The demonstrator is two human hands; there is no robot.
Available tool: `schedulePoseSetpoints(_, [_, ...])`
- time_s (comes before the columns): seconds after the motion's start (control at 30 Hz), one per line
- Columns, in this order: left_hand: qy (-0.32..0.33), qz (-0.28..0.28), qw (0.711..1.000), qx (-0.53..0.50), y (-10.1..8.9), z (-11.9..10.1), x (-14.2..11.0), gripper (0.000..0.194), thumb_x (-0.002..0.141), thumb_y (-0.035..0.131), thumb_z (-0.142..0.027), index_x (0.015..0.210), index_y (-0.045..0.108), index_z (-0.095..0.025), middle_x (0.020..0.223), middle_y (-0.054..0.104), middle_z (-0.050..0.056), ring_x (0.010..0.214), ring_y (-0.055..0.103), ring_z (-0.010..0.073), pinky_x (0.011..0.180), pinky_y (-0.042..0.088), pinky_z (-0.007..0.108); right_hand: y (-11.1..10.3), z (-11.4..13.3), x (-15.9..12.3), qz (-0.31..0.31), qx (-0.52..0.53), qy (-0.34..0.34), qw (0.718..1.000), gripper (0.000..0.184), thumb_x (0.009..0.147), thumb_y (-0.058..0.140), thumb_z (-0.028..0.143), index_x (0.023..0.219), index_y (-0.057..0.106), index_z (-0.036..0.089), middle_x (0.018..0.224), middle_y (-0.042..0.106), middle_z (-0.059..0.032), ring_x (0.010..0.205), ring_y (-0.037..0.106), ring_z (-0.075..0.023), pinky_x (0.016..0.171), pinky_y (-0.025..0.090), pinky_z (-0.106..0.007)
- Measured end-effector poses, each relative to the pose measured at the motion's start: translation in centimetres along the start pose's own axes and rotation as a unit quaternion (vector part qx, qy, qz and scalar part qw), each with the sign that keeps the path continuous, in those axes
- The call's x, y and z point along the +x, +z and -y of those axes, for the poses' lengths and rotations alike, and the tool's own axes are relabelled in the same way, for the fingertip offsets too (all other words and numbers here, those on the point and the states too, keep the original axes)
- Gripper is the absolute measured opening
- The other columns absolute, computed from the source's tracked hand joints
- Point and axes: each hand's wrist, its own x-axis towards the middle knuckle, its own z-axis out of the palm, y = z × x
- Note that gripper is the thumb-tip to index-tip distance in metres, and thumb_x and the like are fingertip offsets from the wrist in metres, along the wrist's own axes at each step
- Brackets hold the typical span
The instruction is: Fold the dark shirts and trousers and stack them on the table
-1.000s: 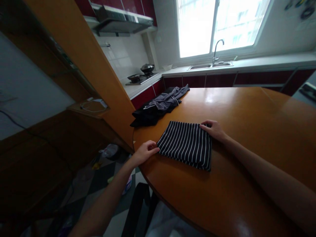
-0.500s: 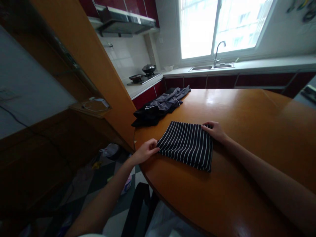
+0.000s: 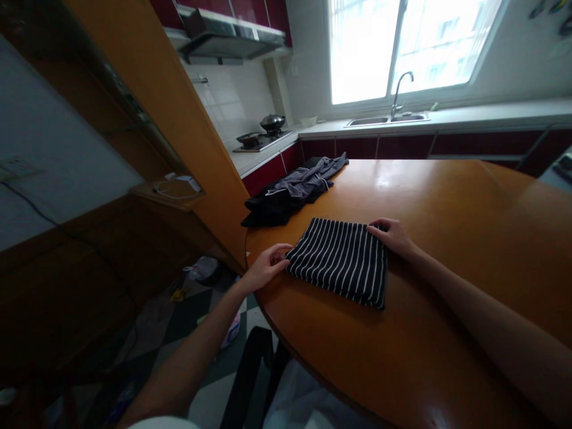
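The left hand (image 3: 267, 266) is at the near left corner of the folded striped cloth (image 3: 339, 259), its fingers curled and the thumb at the corner; whether it pinches the fabric I cannot tell. The right hand (image 3: 391, 234) has its thumb on top of the cloth's far right corner, with the fingers bent around the edge. The cloth lies flat on the wooden surface (image 3: 447, 262), between the two hands. Beyond the left hand, near the cloth but apart from it, dark clothes (image 3: 292, 189) lie in a loose pile on the surface.
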Motion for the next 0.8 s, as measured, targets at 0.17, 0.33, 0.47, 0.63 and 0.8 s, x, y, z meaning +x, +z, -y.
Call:
schedulePoseSetpoints(0.17, [0.082, -0.084, 0.98, 0.161, 0.0, 0.5, -0.5, 0.027, 0.093, 0.06, -0.032, 0.117, 0.069, -0.023, 0.086, 0.062, 0.001, 0.081, 0.056, 0.0176, 0.08, 0.045, 0.032, 0.0, 0.0, -0.1, -0.006, 0.0, -0.003, 1.0, 0.036, 0.078, 0.067, 0.05, 0.091, 0.077, 0.018, 0.092, 0.077, -0.0089, 0.088, 0.069, -0.0257, 0.085, 0.054, -0.04])
schedulePoseSetpoints(0.33, [0.132, 0.001, 0.964, 0.232, -0.5, 0.0, -0.8, 0.032, 0.1, 0.051, -0.036, 0.122, 0.071, -0.023, 0.095, 0.062, 0.005, 0.091, 0.058, 0.0199, 0.088, 0.047, 0.035, 0.0, 0.1, 0.0, -0.006, 0.003, -0.002, 1.0, 0.035, 0.078, 0.067, 0.05, 0.09, 0.077, 0.018, 0.091, 0.077, -0.0092, 0.086, 0.069, -0.0257, 0.083, 0.054, -0.04])
schedulePoseSetpoints(0.47, [0.155, -0.087, 0.959, 0.221, -0.2, -3.2, 1.3, 0.042, 0.106, 0.038, -0.04, 0.134, 0.063, -0.022, 0.117, 0.061, 0.009, 0.112, 0.058, 0.0217, 0.103, 0.046, 0.038, 0.1, 0.0, 0.2, -0.003, 0.003, -0.002, 1.0, 0.036, 0.078, 0.067, 0.05, 0.09, 0.077, 0.018, 0.091, 0.077, -0.0096, 0.085, 0.07, -0.0257, 0.081, 0.055, -0.04])
schedulePoseSetpoints(0.63, [0.221, 0.003, 0.937, 0.271, 4.5, -7.1, 6.7, 0.047, 0.107, 0.032, -0.04, 0.145, 0.053, -0.02, 0.146, 0.055, 0.01, 0.136, 0.049, 0.0235, 0.118, 0.035, 0.042, 0.1, 0.1, 0.1, -0.002, 0.0, 0.003, 1.0, 0.037, 0.078, 0.068, 0.049, 0.095, 0.076, 0.018, 0.093, 0.076, -0.0092, 0.087, 0.069, -0.0251, 0.083, 0.055, -0.039])
schedulePoseSetpoints(0.8, [0.141, 0.139, 0.899, 0.39, 8.0, -4.7, 9.2, 0.06, 0.106, 0.029, -0.05, 0.159, 0.033, -0.02, 0.168, 0.023, 0.011, 0.155, 0.018, 0.0323, 0.122, 0.018, 0.06, -0.1, 0.1, -0.2, 0.004, -0.03, 0.014, 0.999, 0.041, 0.078, 0.068, 0.047, 0.108, 0.073, 0.019, 0.101, 0.075, -0.0088, 0.095, 0.069, -0.0259, 0.09, 0.054, -0.041])
